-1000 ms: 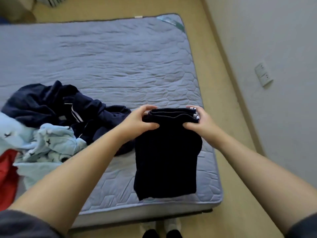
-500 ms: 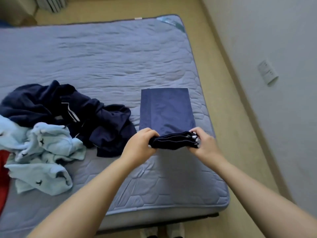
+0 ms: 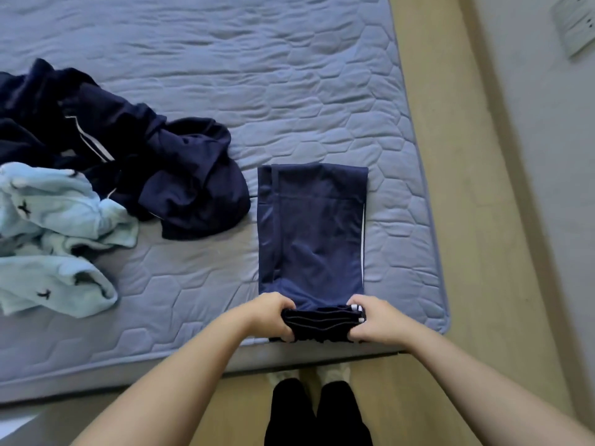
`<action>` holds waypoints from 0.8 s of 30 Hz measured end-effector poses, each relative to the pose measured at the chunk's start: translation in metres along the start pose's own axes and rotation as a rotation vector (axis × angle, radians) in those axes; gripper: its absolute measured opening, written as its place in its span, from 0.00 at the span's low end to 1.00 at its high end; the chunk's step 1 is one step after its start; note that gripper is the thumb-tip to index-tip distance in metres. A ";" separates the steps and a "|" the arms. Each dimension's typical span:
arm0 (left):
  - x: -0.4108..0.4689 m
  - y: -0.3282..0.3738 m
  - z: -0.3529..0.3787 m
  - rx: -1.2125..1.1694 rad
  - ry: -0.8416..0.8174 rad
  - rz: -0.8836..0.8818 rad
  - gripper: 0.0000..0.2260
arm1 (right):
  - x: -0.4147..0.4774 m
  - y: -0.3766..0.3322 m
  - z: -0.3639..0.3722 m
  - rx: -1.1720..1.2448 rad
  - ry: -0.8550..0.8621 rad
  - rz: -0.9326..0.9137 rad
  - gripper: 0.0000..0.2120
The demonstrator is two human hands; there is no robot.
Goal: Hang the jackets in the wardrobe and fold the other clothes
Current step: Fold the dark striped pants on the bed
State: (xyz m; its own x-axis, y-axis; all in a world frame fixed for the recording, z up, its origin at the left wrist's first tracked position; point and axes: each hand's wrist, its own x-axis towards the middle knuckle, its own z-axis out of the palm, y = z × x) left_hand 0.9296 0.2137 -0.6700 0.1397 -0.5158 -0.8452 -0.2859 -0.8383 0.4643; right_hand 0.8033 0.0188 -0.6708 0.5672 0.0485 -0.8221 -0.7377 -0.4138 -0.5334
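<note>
Folded navy trousers (image 3: pixel 314 226) with a thin white side stripe lie flat near the right front corner of the bed (image 3: pixel 289 75). My left hand (image 3: pixel 273 313) and my right hand (image 3: pixel 375 318) pinch the stacked near end of the trousers from both sides at the mattress's front edge. A crumpled navy jacket (image 3: pixel 135 149) with white piping lies to the left. A light blue garment (image 3: pixel 54 239) with small dark prints is heaped at the far left.
The grey-blue quilted mattress cover stretches away behind the clothes. A strip of wooden floor (image 3: pixel 463 220) runs between the bed and the wall on the right, where a socket plate (image 3: pixel 576 24) is mounted. My legs and feet stand at the bed's front edge.
The trousers, held hanging in the air a second ago, now lie spread flat on the bed. My hands have drawn their near end back toward the front edge.
</note>
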 end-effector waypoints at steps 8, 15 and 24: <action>0.059 0.005 -0.113 -0.311 0.436 0.007 0.08 | 0.067 -0.042 -0.082 0.540 0.268 -0.047 0.12; 0.141 -0.001 -0.168 -0.114 0.761 0.007 0.14 | 0.173 -0.061 -0.115 0.603 0.642 -0.129 0.19; 0.173 0.003 -0.117 0.370 1.155 0.132 0.14 | 0.216 -0.020 -0.099 0.396 0.920 0.175 0.35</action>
State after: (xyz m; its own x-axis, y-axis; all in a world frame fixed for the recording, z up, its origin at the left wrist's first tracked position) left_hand 1.0643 0.1011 -0.7842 0.7960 -0.6049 0.0222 -0.5879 -0.7639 0.2660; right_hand 0.9766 -0.0524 -0.8181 0.3782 -0.7713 -0.5120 -0.8107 -0.0089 -0.5854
